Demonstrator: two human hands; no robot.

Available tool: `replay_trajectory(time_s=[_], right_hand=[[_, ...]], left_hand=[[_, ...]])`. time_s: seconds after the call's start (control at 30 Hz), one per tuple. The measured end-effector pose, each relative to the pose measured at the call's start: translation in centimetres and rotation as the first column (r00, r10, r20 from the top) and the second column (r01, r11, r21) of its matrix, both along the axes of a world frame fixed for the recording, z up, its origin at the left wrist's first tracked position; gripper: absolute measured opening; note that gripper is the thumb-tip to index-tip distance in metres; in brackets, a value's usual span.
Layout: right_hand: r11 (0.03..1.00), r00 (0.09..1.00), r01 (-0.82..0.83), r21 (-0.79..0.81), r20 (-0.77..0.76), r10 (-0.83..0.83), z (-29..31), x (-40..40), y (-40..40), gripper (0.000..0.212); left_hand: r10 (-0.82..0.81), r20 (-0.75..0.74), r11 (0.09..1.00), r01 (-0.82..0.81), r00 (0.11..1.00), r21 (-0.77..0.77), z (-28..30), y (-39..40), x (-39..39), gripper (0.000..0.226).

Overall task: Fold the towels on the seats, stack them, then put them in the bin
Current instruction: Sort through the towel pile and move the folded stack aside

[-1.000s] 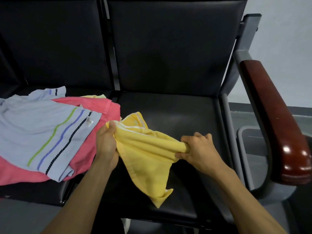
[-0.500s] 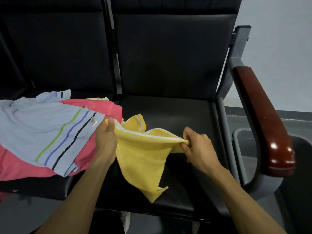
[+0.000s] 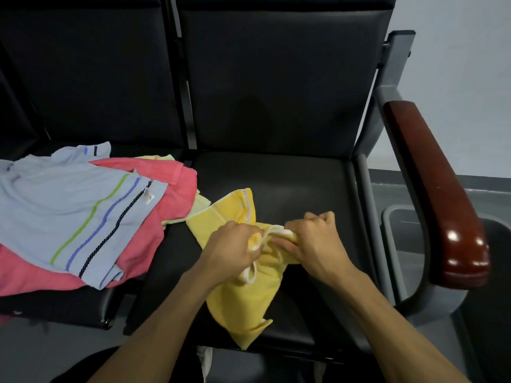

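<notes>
Yellow towel (image 3: 243, 297) now bunched between left hand (image 3: 232, 250) and right hand (image 3: 312, 241).

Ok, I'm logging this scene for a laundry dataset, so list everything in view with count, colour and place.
yellow towel: one, bright yellow, bunched on the right seat, gripped by both hands
striped towel: one, pale blue with green, blue and dark stripes, atop the left pile
pink towel: one, under the striped one
pale yellow towel: one, peeking beneath the pink
seats: two, black
armrest: one, reddish brown, right
bin: one, grey, beyond the armrest
left hand: one
right hand: one
</notes>
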State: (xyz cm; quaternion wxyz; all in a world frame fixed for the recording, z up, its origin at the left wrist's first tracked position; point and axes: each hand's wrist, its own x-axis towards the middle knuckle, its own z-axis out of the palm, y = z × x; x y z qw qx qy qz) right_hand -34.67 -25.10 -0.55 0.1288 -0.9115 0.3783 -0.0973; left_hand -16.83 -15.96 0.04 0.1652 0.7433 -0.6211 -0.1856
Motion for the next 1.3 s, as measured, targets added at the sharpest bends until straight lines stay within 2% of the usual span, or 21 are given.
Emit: replay_trajectory(time_s=[0.03,0.1,0.23,0.33,0.37,0.43,0.5,0.57,0.63,0.67,0.73,0.8,0.87,1.03,1.13,1.23,1.3], right_hand=[[1.0,0.996,-0.02,0.016,-0.088,0.022,-0.2,-0.4,-0.2,0.052],[0.999,0.972,-0.009,0.053,-0.235,0.021,-0.3,-1.1,-0.3,0.049],[0.998,0.949,0.052,0.043,-0.314,-0.036,-0.2,-2.1,-0.4,0.013],[0.997,0.946,0.04,0.065,-0.325,-0.017,-0.5,-2.1,-0.4,0.005],[0.996,0.949,0.059,0.064,-0.312,-0.036,-0.4,-2.1,-0.4,0.009],[0.99,0.961,0.141,0.027,-0.242,-0.13,0.0,-2.3,-0.6,0.014],[0.977,0.964,0.211,-0.025,-0.161,-0.212,0.3,-2.6,-1.0,0.009],[0.977,0.968,0.208,-0.053,-0.13,-0.214,0.2,-2.7,-1.1,0.008],[0.982,0.975,0.172,-0.075,-0.127,-0.181,-0.4,-2.8,-1.4,0.009],[0.982,0.975,0.166,-0.095,-0.135,-0.178,-0.7,-3.0,-1.8,0.009],[0.971,0.965,0.195,-0.139,-0.15,-0.216,-0.8,-3.8,-2.7,0.009],[0.972,0.957,0.213,-0.096,-0.181,-0.228,-0.8,-5.1,-3.4,0.006],[0.985,0.959,0.169,0.026,-0.236,-0.158,-1.0,-6.1,-3.6,0.008],[0.94,0.949,-0.037,0.34,-0.281,0.139,-1.5,-5.9,-2.2,0.012],[0.902,0.945,-0.115,0.417,-0.235,0.23,-2.3,-5.5,-1.3,0.016],[0.869,0.957,-0.126,0.479,-0.17,0.233,-2.4,-5.6,-0.9,0.022],[0.866,0.962,-0.112,0.488,-0.164,0.217,-2.2,-5.8,-0.9,0.021]], left_hand=[[0.057,0.025,0.998,-0.057,0.998,0.0,0.0,-0.1,0.5,0.007],[0.136,0.09,0.991,-0.137,0.987,0.004,0.0,0.0,1.5,0.011],[0.172,0.15,0.984,-0.178,0.974,0.028,-0.2,0.4,2.4,0.01],[0.185,0.153,0.982,-0.187,0.971,-0.004,-0.3,0.6,2.8,0.007],[0.193,0.151,0.981,-0.193,0.97,-0.014,-0.3,0.7,3.0,0.007],[0.215,0.147,0.976,-0.215,0.965,-0.018,-0.3,0.8,3.6,0.008],[0.245,0.137,0.97,-0.243,0.96,-0.031,-0.5,0.9,4.1,0.016],[0.248,0.12,0.969,-0.246,0.961,-0.031,-0.7,1.0,4.5,0.016],[0.228,0.039,0.973,-0.227,0.973,-0.037,-0.5,1.0,4.6,0.013],[0.227,-0.055,0.972,-0.23,0.972,-0.052,-0.1,1.0,4.6,0.012],[0.268,-0.299,0.943,-0.312,0.916,-0.111,0.8,1.1,5.0,0.012],[0.347,-0.45,0.88,-0.451,0.823,-0.146,1.2,1.3,6.1,0.022],[0.4,-0.516,0.833,-0.535,0.757,-0.14,0.9,1.8,7.4,0.033],[0.443,-0.669,0.746,-0.659,0.597,-0.094,-0.2,2.7,8.9,0.031],[0.445,-0.721,0.704,-0.705,0.531,-0.085,-0.8,2.6,9.6,0.027],[0.472,-0.77,0.652,-0.758,0.429,-0.022,-1.2,2.3,10.0,0.028],[0.492,-0.795,0.626,-0.779,0.356,0.039,-1.4,2.1,10.3,0.047]])
